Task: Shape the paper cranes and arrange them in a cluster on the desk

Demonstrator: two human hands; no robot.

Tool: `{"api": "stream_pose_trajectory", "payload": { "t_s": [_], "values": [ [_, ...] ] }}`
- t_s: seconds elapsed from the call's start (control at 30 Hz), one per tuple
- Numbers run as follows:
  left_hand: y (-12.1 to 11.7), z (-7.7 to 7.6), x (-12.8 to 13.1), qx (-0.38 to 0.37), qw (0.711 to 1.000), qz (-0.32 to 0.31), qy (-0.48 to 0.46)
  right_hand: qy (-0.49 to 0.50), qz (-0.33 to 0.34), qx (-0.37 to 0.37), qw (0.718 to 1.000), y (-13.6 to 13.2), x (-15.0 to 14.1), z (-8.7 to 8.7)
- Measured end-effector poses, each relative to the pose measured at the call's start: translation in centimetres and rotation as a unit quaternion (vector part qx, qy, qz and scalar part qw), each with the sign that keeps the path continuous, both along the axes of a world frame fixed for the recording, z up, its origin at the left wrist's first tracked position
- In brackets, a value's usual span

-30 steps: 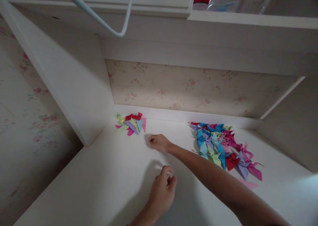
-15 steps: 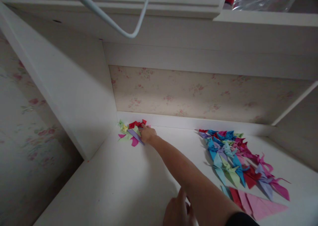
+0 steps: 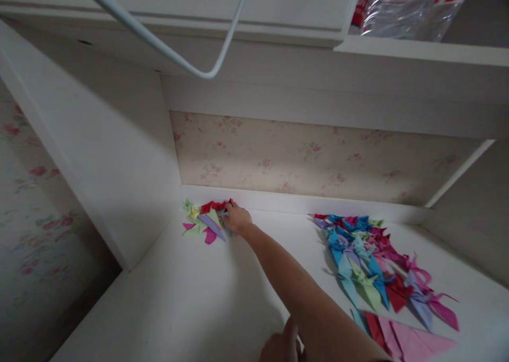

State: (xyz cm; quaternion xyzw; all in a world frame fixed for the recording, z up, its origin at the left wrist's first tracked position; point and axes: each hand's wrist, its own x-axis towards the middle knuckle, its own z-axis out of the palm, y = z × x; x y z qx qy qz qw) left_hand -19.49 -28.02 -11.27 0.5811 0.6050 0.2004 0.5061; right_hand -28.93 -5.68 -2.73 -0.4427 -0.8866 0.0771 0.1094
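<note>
My right hand reaches to the back left of the white surface, fingers bent and closed at the right edge of a small cluster of folded paper pieces. A red paper crane is at its fingertips, with a bit of light blue paper beside it; the fingers partly cover both. A purple folded strip, a magenta piece and a light green piece lie around it. Low in view, my left hand is curled, partly hidden under my right forearm; what it holds, if anything, cannot be seen.
Many coloured paper cranes lie grouped on the right of the white surface. Flat pink folded paper lies in front of them. A white cable hangs overhead below a cabinet. Clear plastic packaging sits on the upper right shelf.
The view has tilted and shifted slightly, so everything sits a little lower and further left. My right hand stays at the cluster, its fingers now just right of the purple strip.
</note>
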Motion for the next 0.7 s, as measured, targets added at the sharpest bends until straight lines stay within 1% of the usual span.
{"api": "stream_pose_trajectory", "payload": {
  "t_s": [0.07,0.13,0.17,0.23,0.3,0.33,0.4,0.47,0.53,0.57,0.6,0.63,0.7],
  "values": [
    [-0.6,1.7,0.3,0.020,0.997,-0.003,0.074,0.023,0.000,0.005,1.000,-0.8,1.3,0.4],
    [-1.0,3.0,0.4,0.049,0.994,0.000,0.102,0.047,0.004,0.009,0.999,-1.9,2.8,0.6],
    [-1.1,3.4,0.5,0.059,0.994,0.004,0.095,0.055,0.008,0.011,0.998,-2.6,3.7,0.7],
    [-1.2,3.6,0.4,0.070,0.996,0.007,0.061,0.092,0.019,0.011,0.996,-3.9,5.7,0.7],
    [-1.1,3.3,0.3,0.085,0.996,0.013,0.008,0.177,0.031,-0.008,0.984,-5.4,8.1,0.5],
    [-1.1,3.1,0.2,0.095,0.995,0.022,-0.024,0.236,0.033,-0.026,0.971,-6.3,9.4,0.3],
    [-0.9,2.5,0.0,0.117,0.987,0.062,-0.091,0.358,0.022,-0.084,0.930,-8.2,12.2,-0.2],
    [-0.7,2.1,-0.2,0.142,0.970,0.139,-0.143,0.449,-0.002,-0.166,0.878,-10.5,15.2,-0.7],
    [-0.4,2.2,-0.3,0.155,0.946,0.222,-0.179,0.499,-0.024,-0.235,0.834,-13.1,18.2,-1.1],
    [-0.4,2.4,-0.3,0.151,0.936,0.253,-0.194,0.511,-0.029,-0.256,0.820,-14.4,19.6,-1.3],
    [-0.3,2.7,-0.3,0.137,0.929,0.273,-0.207,0.516,-0.029,-0.268,0.813,-15.6,20.8,-1.5],
    [-0.3,3.1,-0.4,0.121,0.927,0.282,-0.216,0.515,-0.025,-0.276,0.811,-16.8,21.9,-1.6],
    [-0.5,3.9,-0.5,0.104,0.930,0.276,-0.220,0.512,-0.012,-0.294,0.807,-18.8,23.7,-1.9]
  ]
}}
